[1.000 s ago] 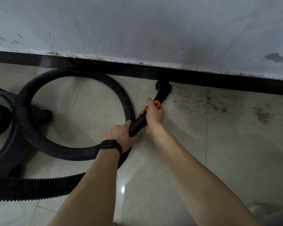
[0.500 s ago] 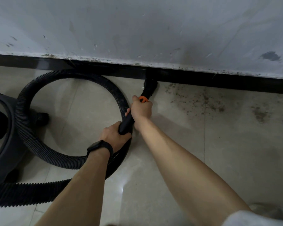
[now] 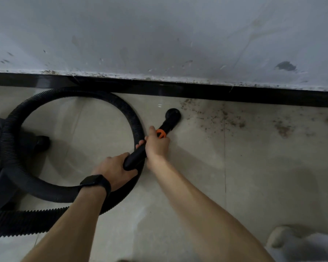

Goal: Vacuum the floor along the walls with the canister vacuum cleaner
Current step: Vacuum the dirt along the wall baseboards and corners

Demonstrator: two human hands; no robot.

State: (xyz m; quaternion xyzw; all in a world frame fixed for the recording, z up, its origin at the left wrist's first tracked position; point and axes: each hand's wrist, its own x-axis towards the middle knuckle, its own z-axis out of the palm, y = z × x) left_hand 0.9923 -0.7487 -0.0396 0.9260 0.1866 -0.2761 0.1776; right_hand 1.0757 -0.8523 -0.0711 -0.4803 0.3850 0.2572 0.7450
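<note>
Centre frame, the left hand wraps the rear of the smooth black plastic wand; the right hand clamps it just behind the orange collar. Best keep the round black nozzle, upper centre, flat on the glossy beige tile, sweeping right through the gritty brown dirt, then tight along the shiny black skirting
</note>
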